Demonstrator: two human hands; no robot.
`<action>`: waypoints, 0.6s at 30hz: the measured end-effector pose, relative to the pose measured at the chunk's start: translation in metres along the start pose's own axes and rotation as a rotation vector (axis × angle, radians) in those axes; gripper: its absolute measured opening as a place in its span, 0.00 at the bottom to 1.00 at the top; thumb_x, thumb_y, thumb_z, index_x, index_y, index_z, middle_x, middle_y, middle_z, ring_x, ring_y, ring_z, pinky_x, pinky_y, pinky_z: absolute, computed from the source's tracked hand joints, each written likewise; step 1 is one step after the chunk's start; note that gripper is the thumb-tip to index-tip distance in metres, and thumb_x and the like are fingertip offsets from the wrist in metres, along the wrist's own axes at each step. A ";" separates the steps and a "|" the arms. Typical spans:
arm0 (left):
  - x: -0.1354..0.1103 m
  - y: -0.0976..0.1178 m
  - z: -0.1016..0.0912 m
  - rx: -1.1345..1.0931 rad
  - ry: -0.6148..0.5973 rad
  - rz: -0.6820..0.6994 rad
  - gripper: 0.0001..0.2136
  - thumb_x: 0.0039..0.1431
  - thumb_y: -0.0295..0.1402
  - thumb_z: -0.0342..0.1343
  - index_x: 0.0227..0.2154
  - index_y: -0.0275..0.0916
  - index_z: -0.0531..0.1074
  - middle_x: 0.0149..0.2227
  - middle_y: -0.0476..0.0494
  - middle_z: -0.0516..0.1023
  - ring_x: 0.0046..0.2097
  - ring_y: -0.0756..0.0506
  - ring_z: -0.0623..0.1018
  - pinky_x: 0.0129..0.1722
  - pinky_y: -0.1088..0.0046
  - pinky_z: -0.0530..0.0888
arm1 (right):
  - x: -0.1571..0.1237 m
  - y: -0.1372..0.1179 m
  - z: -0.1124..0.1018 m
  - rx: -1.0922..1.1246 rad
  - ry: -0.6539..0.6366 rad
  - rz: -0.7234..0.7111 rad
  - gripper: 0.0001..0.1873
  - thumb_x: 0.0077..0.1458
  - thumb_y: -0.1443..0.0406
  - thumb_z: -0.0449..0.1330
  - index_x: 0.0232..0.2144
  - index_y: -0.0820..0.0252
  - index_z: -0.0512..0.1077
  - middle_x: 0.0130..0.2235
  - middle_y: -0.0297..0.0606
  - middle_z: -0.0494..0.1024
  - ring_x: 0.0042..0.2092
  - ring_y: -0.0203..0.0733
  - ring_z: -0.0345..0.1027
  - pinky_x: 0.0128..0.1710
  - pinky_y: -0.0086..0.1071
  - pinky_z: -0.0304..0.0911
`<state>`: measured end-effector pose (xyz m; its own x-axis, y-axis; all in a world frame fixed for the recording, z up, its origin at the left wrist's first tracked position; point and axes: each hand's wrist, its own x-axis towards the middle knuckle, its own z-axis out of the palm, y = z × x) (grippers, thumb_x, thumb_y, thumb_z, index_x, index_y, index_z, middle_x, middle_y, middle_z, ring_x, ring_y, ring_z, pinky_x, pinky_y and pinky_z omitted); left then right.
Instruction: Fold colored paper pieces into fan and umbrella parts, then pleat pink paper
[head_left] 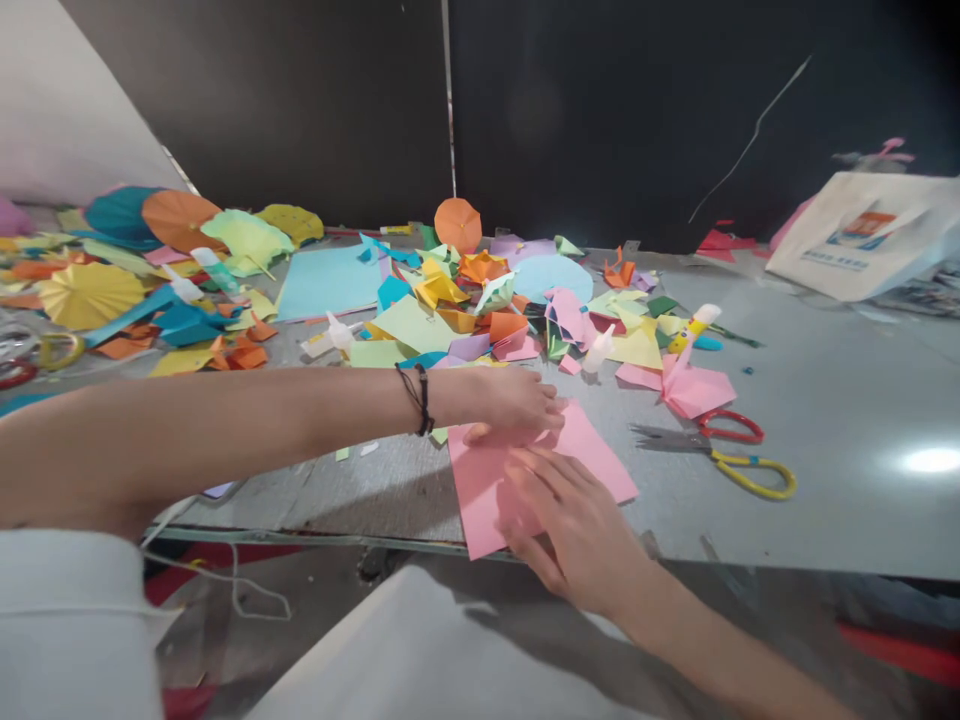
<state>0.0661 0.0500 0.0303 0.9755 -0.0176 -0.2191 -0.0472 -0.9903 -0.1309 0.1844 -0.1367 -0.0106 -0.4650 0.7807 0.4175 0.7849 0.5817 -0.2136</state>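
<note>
A pink sheet of paper point(592, 455) lies at the near edge of the grey table point(825, 520). My left hand point(514, 405), with a dark bracelet at the wrist, rests on the sheet's far edge, fingers bent and pressing down on it. My right hand point(570, 520) lies flat on the near part of the sheet with fingers stretched out. Neither hand lifts the paper.
Scissors with red and yellow handles point(724, 450) lie right of the sheet. Behind are a pink folded paper piece point(694, 388), glue bottles point(694, 325), several coloured origami pieces and paper umbrellas point(180, 220). A white bag point(862, 235) sits far right.
</note>
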 end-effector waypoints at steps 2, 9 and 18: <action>0.000 0.004 -0.005 0.041 -0.051 0.035 0.44 0.22 0.18 0.78 0.49 0.45 0.70 0.66 0.40 0.68 0.57 0.36 0.70 0.48 0.64 0.69 | -0.002 -0.005 0.015 0.019 -0.070 0.030 0.32 0.73 0.48 0.49 0.63 0.67 0.68 0.64 0.58 0.70 0.65 0.65 0.64 0.60 0.61 0.66; -0.002 0.010 -0.013 0.122 -0.100 0.059 0.44 0.25 0.17 0.76 0.52 0.39 0.68 0.67 0.34 0.68 0.55 0.36 0.70 0.46 0.62 0.69 | -0.022 -0.023 0.039 0.018 -0.121 0.100 0.45 0.66 0.39 0.53 0.68 0.71 0.63 0.71 0.65 0.57 0.72 0.73 0.48 0.65 0.68 0.57; 0.003 0.010 -0.001 0.127 -0.061 0.003 0.37 0.28 0.16 0.69 0.47 0.49 0.71 0.68 0.43 0.68 0.51 0.35 0.72 0.43 0.61 0.68 | -0.055 -0.038 0.029 -0.003 -0.200 0.031 0.51 0.63 0.37 0.55 0.75 0.62 0.52 0.74 0.61 0.48 0.74 0.79 0.38 0.63 0.76 0.56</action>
<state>0.0685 0.0398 0.0290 0.9607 -0.0086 -0.2774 -0.0809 -0.9647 -0.2505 0.1680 -0.1952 -0.0511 -0.5121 0.8283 0.2273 0.8013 0.5560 -0.2207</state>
